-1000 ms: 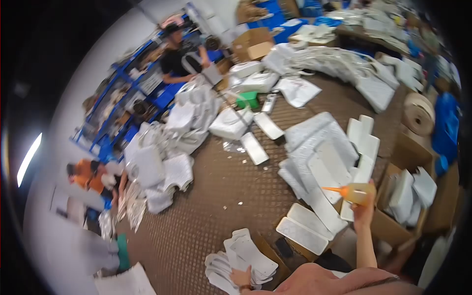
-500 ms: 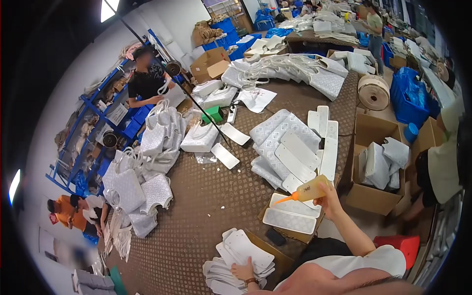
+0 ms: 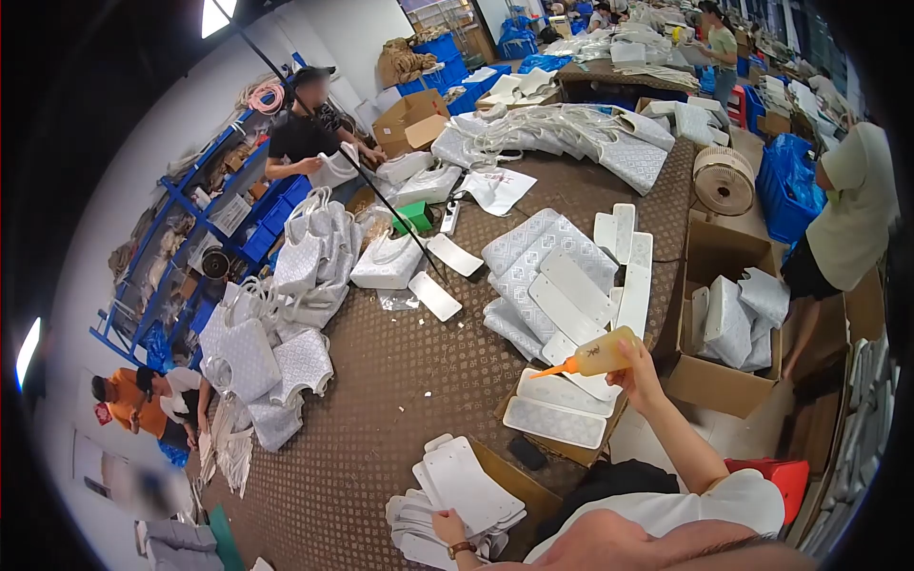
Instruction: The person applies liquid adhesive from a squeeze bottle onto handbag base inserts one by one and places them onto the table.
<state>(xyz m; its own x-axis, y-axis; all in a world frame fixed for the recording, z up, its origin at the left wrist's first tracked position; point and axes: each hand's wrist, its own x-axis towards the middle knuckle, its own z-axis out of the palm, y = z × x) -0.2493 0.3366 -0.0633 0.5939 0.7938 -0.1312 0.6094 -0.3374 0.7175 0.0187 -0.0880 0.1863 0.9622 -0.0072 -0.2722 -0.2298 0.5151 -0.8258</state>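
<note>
In my right hand [image 3: 640, 383] is a squeeze bottle [image 3: 607, 352] with yellowish contents, its long orange nozzle [image 3: 555, 368] pointing left and slightly down. Below the bottle lie pale oblong panels [image 3: 552, 422] with rounded corners, on a cardboard piece. My left hand [image 3: 449, 529] rests on a pile of white shaped panels [image 3: 468, 487] at the front of the table, touching the lower part of the pile with its fingers extended. A dark small block [image 3: 527, 453] sits between the pile and the oblong panels.
Patterned silver-white sheets [image 3: 552, 252] and more strips lie ahead on the brown table [image 3: 381, 409]. White handbags [image 3: 309, 252] are heaped at left. A carton [image 3: 728, 371] holds bag pieces at right, near a fan [image 3: 724, 181]. A thin pole crosses the view. Several people stand around.
My left hand has shifted slightly left and down on the pile. The bottle has moved little. At right, a person in pale clothing has come further into view; the person across has moved.
</note>
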